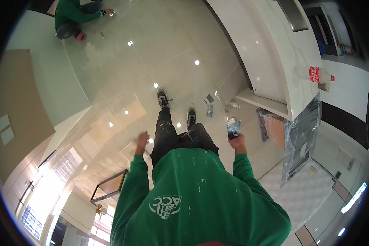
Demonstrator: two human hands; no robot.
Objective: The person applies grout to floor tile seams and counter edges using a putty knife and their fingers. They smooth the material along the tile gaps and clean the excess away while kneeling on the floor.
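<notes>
- The right hand is raised at the person's side, fingers curled round the handle of a putty knife; the broad blade points away from the body and has a lump of white filler on its far edge.
- The left hand is lifted on the other side, loosely open and holding nothing; it is blurred, so the exact spread of the fingers is hard to make out.
- Both arms are in green sleeves flecked with white, and dark paint-spattered trousers lead down to two dark shoes on the glossy pale floor tiles.
- Just beyond the putty knife, on the floor near the right shoe, lie a few small scraps and tools, too small to identify.
- To the right stands a long white counter with a low shelf at its end; on its top lies a plastic bottle with a red label, on its side.
- Clear plastic sheeting hangs off the counter's near corner, beside an orange-brown panel.
- Far across the room, well apart from all this, another person in a green top crouches on the floor with a hand down on the tiles.
</notes>
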